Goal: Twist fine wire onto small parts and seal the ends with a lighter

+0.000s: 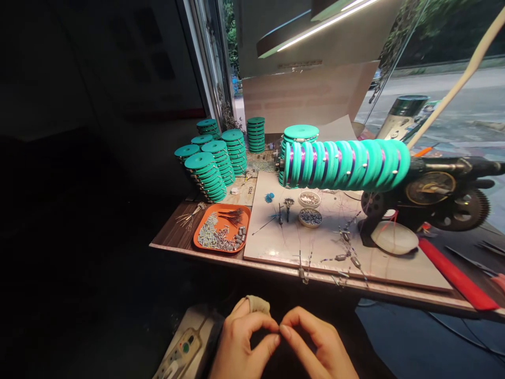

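Note:
Both hands are low in the head view, below the front edge of the table [173, 239]. My left hand [240, 342] and my right hand [315, 345] meet fingertip to fingertip, each pinched on something too small to make out. A pale wrap covers one left finger. On the white work board [394, 268] above them lie thin lines with small metal weights [347, 258] and swivels. A row of teal spools [343, 164] wound with purple line sits on the shaft of a hand winder [437, 195].
Stacks of teal spools [211, 168] stand at the back left. An orange tray [223, 229] holds several small metal parts. Two small bowls [310, 208] of beads sit mid-board. A red strip [457, 276] lies at the right edge. A power strip [181, 352] sits lower left.

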Motion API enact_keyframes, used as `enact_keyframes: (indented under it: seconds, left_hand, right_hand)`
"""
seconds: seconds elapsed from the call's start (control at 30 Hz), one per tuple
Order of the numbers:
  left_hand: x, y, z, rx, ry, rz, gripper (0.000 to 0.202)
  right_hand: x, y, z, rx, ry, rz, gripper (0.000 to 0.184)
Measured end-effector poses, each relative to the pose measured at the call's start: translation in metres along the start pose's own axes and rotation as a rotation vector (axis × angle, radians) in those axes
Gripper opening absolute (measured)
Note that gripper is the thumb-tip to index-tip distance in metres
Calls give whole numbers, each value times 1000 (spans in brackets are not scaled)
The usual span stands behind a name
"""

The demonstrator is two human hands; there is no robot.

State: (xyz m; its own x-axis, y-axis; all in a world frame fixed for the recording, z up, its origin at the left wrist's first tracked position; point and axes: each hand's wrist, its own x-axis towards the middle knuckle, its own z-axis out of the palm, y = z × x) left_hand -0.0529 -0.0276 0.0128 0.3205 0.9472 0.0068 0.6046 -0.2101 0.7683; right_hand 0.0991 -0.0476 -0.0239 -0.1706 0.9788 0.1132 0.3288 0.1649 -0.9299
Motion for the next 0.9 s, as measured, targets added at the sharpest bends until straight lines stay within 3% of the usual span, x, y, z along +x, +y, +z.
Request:
enact_keyframes:
  seconds: [0.13, 0.27, 0.43, 0.9]
  left_hand:
    - [0, -3, 4, -27, 53, 11, 11]
    - [0, -7, 6, -81, 53, -64, 11]
    - [0, -11, 9, -192, 102, -132, 8]
    - [1, -14, 14, -242, 129, -127, 10]
  right_hand:
    - [1, -2, 1, 14, 22, 1, 25]
    - [0, -3, 1, 41, 98, 7, 26]
    - [0, -3, 1, 40, 27, -7, 24]
    - [1, 0, 3, 59, -18, 54, 25]
